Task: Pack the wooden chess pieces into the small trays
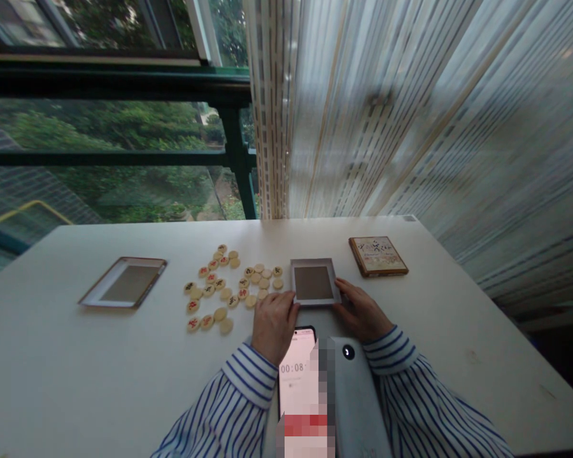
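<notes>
A small open box tray with a grey-brown inside lies on the white table. My left hand rests at its near left corner, fingers curled down against the rim. My right hand lies at its near right corner, fingers stretched toward the tray's side. Left of the tray, several round pale game pieces with red or black marks are scattered on the table.
A second, larger open tray sits at the left. A square printed box lid lies at the back right. A phone showing a timer stands near my chest. Behind the table are a striped curtain and a window railing.
</notes>
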Available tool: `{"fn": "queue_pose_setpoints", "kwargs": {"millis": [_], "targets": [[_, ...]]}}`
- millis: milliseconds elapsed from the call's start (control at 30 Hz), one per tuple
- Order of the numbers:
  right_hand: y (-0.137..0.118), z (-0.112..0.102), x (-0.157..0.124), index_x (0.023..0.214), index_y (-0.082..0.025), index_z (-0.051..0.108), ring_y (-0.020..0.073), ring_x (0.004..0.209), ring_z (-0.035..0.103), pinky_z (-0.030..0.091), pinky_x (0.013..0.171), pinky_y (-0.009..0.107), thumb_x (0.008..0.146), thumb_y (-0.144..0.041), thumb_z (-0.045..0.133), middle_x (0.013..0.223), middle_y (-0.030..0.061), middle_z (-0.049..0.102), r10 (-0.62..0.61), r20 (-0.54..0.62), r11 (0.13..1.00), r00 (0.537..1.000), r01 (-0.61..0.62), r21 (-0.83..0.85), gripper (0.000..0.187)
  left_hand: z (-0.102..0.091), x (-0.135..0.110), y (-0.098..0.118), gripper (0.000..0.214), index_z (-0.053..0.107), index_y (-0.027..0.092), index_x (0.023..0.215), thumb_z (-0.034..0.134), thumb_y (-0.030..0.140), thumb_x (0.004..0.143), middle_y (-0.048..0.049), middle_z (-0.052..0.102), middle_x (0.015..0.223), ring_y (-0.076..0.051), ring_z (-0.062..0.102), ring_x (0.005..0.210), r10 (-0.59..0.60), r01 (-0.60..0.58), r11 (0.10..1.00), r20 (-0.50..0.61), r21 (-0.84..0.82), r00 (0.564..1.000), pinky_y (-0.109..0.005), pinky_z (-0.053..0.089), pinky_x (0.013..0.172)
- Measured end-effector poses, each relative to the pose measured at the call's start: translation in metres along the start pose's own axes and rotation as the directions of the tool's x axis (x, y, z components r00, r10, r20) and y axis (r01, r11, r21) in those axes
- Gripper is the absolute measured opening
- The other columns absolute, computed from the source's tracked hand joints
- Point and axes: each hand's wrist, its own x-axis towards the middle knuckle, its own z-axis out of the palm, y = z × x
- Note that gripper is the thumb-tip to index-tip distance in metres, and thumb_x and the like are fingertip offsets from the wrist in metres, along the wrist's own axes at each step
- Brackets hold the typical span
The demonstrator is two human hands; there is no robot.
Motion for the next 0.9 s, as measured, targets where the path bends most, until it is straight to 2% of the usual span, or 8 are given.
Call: {"fn": "queue_pose_setpoints", "kwargs": {"millis": [133,900], "targets": [[0.0000,0.0002,0.0002,0.123,-0.017,0.048,0.0259,0.111,0.051,0.042,0.094,0.045,0.076,-0.025,0.051,0.122,0.0142,0.054,-0.001,-0.014,1.000,1.000,0.001,-0.011,0.048,0.0003,0.0008,0.0001,0.024,0.060,0.018,0.102,0.047,0.025,0.083,-0.0075,0.067,0.095,-0.023,0.057,0.089,-0.003,0.003,1.000,0.008,0.006,1.000,-0.036,0.038,0.076],[-0.0010,-0.0006,0.0007,0.118,-0.009,0.050,0.0252,0.109,0.052,0.044,0.093,0.042,0.077,-0.026,0.050,0.117,0.0186,0.055,-0.032,-0.030,0.995,0.999,0.029,-0.100,0.045,0.0008,0.0016,0.0009,0.024,0.059,0.019,0.104,0.046,0.026,0.085,-0.0045,0.066,0.096,-0.021,0.056,0.091,-0.003,0.002,0.999,0.024,0.047,1.000,-0.035,0.040,0.078]]}}
